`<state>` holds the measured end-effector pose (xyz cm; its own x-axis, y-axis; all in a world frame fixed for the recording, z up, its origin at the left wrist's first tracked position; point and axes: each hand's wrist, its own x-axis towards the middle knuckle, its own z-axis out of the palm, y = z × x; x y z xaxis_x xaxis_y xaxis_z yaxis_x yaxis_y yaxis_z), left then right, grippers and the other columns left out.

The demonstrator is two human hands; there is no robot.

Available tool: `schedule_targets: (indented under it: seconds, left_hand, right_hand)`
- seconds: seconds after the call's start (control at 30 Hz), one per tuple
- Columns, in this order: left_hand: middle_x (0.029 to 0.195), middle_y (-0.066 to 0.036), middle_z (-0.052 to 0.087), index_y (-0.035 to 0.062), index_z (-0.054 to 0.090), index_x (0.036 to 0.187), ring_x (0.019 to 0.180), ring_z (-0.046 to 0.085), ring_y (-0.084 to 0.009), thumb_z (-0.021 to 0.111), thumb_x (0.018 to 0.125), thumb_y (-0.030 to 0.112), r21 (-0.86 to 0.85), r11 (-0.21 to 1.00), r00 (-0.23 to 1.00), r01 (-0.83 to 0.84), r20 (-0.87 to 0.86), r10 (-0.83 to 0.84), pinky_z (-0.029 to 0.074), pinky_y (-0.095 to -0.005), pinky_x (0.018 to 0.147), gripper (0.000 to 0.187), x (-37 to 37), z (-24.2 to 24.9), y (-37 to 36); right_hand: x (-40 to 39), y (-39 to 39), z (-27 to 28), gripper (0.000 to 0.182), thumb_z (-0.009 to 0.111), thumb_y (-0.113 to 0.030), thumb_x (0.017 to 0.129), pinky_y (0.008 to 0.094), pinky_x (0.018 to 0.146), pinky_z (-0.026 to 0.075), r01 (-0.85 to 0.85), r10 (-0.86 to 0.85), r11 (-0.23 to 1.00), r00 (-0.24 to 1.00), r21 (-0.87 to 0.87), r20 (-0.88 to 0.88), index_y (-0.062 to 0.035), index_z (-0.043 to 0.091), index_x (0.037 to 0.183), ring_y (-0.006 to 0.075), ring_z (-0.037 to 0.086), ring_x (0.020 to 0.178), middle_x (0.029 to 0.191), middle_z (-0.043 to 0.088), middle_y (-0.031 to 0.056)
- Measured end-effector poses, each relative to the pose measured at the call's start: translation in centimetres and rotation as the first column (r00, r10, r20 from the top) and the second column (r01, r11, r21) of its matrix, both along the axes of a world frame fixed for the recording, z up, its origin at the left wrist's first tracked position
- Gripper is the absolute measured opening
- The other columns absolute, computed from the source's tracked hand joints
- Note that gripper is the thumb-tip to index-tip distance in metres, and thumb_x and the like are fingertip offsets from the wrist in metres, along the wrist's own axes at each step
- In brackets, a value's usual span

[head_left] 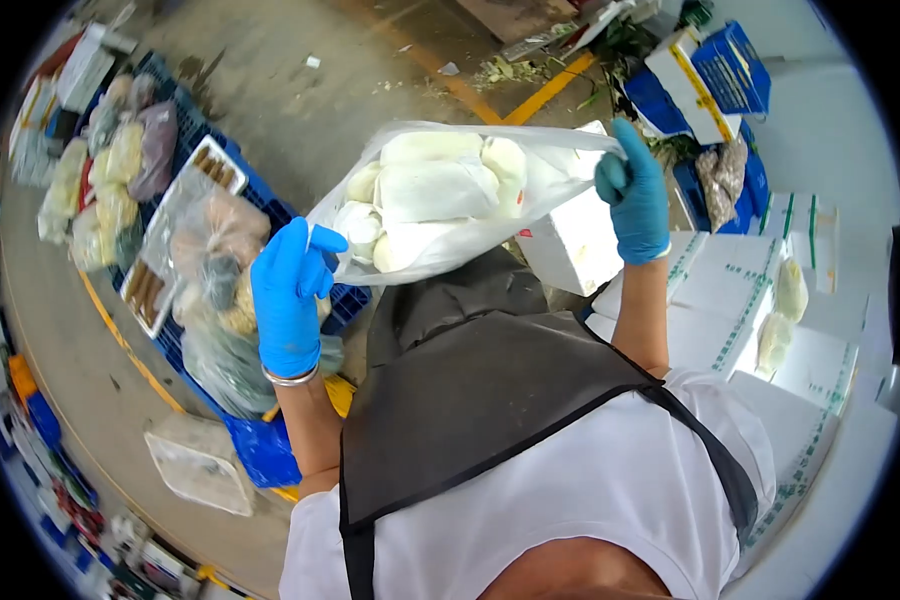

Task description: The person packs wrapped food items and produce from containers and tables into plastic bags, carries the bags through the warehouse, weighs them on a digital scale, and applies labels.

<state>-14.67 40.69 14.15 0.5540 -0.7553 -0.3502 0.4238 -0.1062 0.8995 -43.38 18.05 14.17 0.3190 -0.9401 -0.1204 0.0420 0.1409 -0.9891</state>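
Note:
A clear plastic bag is stretched between my two hands, its mouth spread wide in front of my apron. Inside lie several pale, greenish-white vegetables, some looking wrapped in white; their exact kind does not show. My left hand, in a blue glove with a bangle at the wrist, pinches the bag's left edge with curled fingers. On the other side, my right hand, in a teal-blue glove, grips the bag's right corner and pulls it taut. A white foam box stands under the bag's right part.
To the left, blue pallets carry filled plastic bags and a white tray of brown, stick-shaped items. White cartons are stacked at right. A blue-and-white box stands at upper right. A white crate sits lower left.

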Motion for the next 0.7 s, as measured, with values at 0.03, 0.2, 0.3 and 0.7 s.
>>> schedule_targets:
  seconds: [0.03,0.2,0.3,0.7]
  left_hand:
    - [0.052,0.006,0.034,-0.0038,0.065,0.078,0.049,0.029,-0.0039,0.05,0.098,0.027,0.017,0.998,0.999,0.053,0.003,-0.053,0.023,-0.023,0.048,0.04,0.5,0.4,-2.5]
    - [0.05,0.006,0.036,-0.0033,0.064,0.073,0.046,0.028,-0.0043,0.052,0.097,0.028,0.131,0.952,0.958,0.278,0.042,-0.285,0.021,-0.0234,0.046,0.042,-0.5,1.1,-16.7]
    - [0.05,0.007,0.034,-0.0015,0.066,0.078,0.046,0.029,-0.0029,0.054,0.096,0.029,0.232,0.92,0.935,0.315,0.094,-0.343,0.02,-0.0225,0.045,0.037,-0.4,0.8,-25.6]
    - [0.051,0.007,0.03,-0.0045,0.065,0.08,0.044,0.022,-0.0033,0.052,0.097,0.027,0.087,0.924,0.917,0.372,0.119,-0.381,0.018,-0.0237,0.043,0.038,3.7,4.2,-55.9]
  right_hand:
    - [-0.8,-1.3,-0.1,0.036,0.042,-0.013,0.098,0.0224,0.049,0.02,0.068,-0.068,0.998,0.997,-0.001,0.031,-0.0136,0.055,0.131,0.0069,0.024,0.052,0.061,0.025,-0.0069]
    - [-3.9,-9.3,-3.1,0.034,0.042,-0.013,0.098,0.0213,0.047,0.021,0.272,-0.273,0.962,0.961,0.031,0.034,-0.0102,0.057,0.128,0.006,0.026,0.051,0.061,0.029,-0.0072]
    - [-2.8,-16.7,-2.7,0.028,0.044,-0.018,0.099,0.0214,0.046,0.021,0.373,-0.361,0.916,0.927,0.145,-0.1,-0.0101,0.064,0.117,0.0052,0.028,0.05,0.06,0.034,-0.0069]
    - [-0.9,-42.1,2.3,0.043,0.065,-0.043,0.087,0.0223,0.045,0.027,0.466,-0.464,0.872,0.884,0.147,-0.054,-0.0112,0.058,0.059,0.0063,0.038,0.045,0.051,0.048,-0.0008]
